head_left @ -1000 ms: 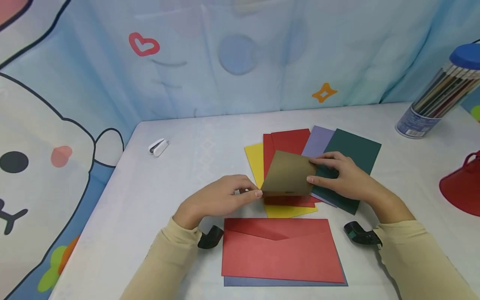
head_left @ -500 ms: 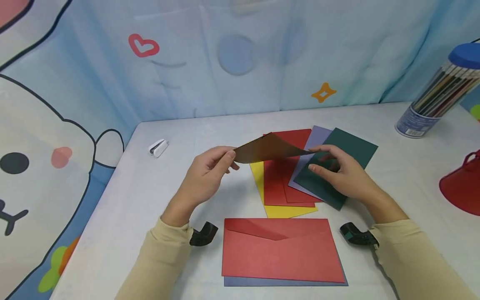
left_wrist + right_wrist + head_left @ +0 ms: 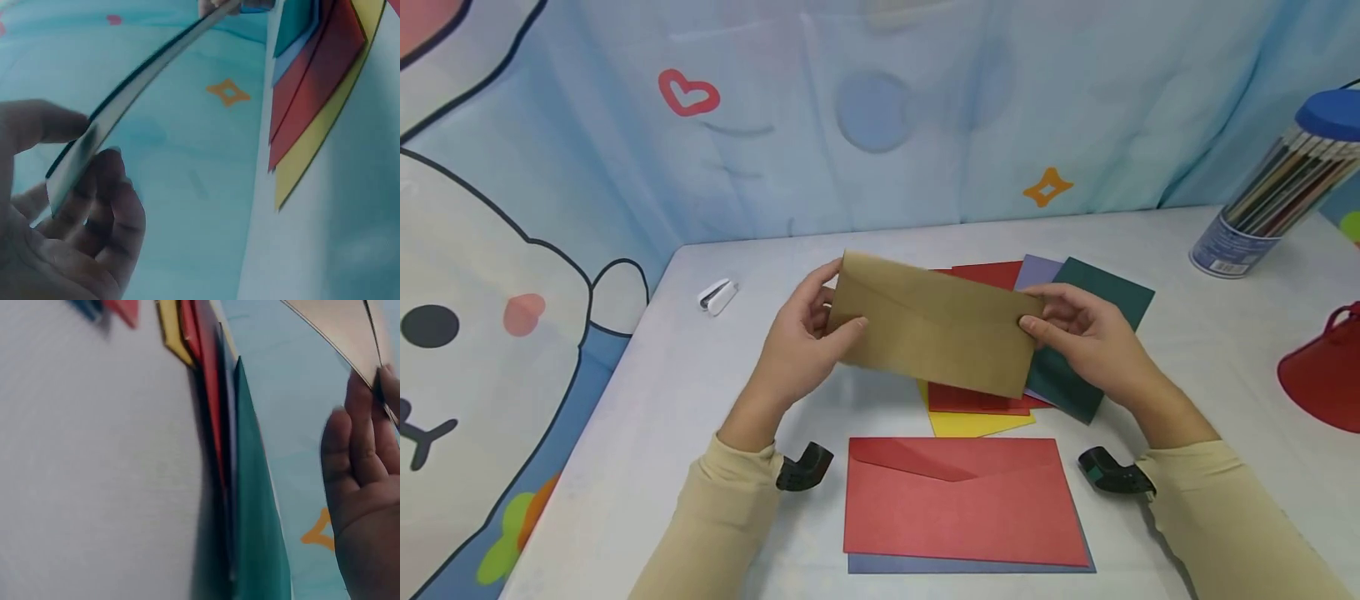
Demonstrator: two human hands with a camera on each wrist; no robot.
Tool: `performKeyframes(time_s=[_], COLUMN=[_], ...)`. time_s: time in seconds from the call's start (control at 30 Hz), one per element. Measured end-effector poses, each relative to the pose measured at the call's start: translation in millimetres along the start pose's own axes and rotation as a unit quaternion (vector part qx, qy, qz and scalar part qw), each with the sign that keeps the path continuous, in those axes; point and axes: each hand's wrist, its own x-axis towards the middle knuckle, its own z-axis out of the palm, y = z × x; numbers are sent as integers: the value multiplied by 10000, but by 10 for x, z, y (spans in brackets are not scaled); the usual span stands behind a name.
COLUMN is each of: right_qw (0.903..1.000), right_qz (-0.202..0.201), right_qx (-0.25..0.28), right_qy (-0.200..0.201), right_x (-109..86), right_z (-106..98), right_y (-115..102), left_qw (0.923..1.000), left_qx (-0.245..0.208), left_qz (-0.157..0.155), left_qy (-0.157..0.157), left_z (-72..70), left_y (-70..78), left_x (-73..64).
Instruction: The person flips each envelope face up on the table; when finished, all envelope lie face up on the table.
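A brown envelope (image 3: 936,325) is held up between both hands above the pile, its long side running left to right and its right end a little lower in the head view. My left hand (image 3: 805,333) pinches the left end, thumb in front and fingers behind, as the left wrist view also shows on the envelope's edge (image 3: 106,115). At the other end my right hand (image 3: 1086,337) pinches the right edge. Beneath lies a fanned pile with a dark green envelope (image 3: 1075,392), a purple one (image 3: 1037,271), red ones (image 3: 977,402) and a yellow one (image 3: 977,425).
A red envelope (image 3: 962,508) lies over a blue one (image 3: 962,564) at the front. A small white stapler (image 3: 717,296) is at the back left. A tub of pencils (image 3: 1262,200) stands back right, near a red pouch-like item (image 3: 1326,375). A curtain (image 3: 880,167) hangs behind.
The brown envelope has been lifted off the pile and turned from edge-on to face the head camera. My left hand moved up and left to grip its end. The green envelope shifted slightly.
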Motion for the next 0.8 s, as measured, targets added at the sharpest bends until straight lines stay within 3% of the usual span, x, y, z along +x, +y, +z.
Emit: performKeyframes(time_s=[0.1, 0.23, 0.43, 0.6, 0.8], right_qw=[9997, 9990, 9987, 9971, 9915], right_qz=[138, 327, 270, 341, 465], right_qx=[-56, -107, -109, -76, -152], right_qy=[-198, -297, -429, -677, -1205], right_x=[-11, -23, -37, -46, -54], right_z=[-16, -58, -154, -204, -258], right_y=[-49, -130, -151, -144, -156], left_qw=[9970, 9831, 9637, 9611, 9649], left_qx=[599, 1357, 1711, 1719, 1782], left_qz=[456, 1183, 1913, 1934, 1375], left_qy=[-196, -321, -733, -969, -1353], left_z=[2, -11, -35, -39, -55], left_y=[-36, -95, -137, -148, -150], left_x=[11, 19, 28, 24, -2])
